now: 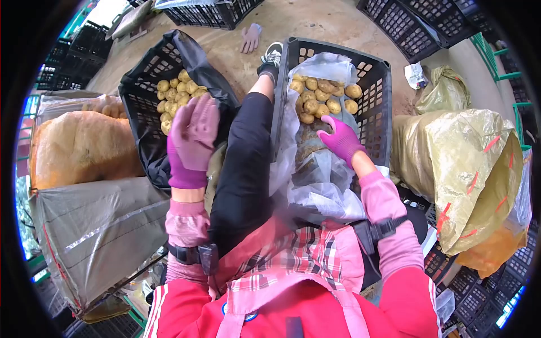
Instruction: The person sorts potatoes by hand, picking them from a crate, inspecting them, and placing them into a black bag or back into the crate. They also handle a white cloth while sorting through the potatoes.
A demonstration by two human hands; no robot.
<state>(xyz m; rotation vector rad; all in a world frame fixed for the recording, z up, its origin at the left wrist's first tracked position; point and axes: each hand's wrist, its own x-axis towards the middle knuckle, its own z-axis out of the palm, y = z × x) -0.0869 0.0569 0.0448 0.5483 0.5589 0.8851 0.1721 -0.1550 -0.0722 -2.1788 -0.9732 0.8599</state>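
Observation:
My left hand (pixel 191 138), in a pink-purple work glove, is raised beside the potatoes (pixel 176 93) in the left black crate (pixel 147 66). Its fingers are stretched out, and nothing shows in it. My right hand (pixel 340 138), in a matching glove, reaches into the right black crate (pixel 373 121). Its fingers are spread just below the potatoes (pixel 318 101) there, with no potato visible in them. Dark cloth lines part of the left crate, and clear plastic film (pixel 324 194) lies in the right one.
My leg (pixel 243 163) stretches between the crates. A loose glove (pixel 251 38) lies on the floor ahead. Stuffed sacks (pixel 84 146) stand at left, a big yellowish sack (pixel 468 163) at right. More black crates (pixel 400 28) stand around.

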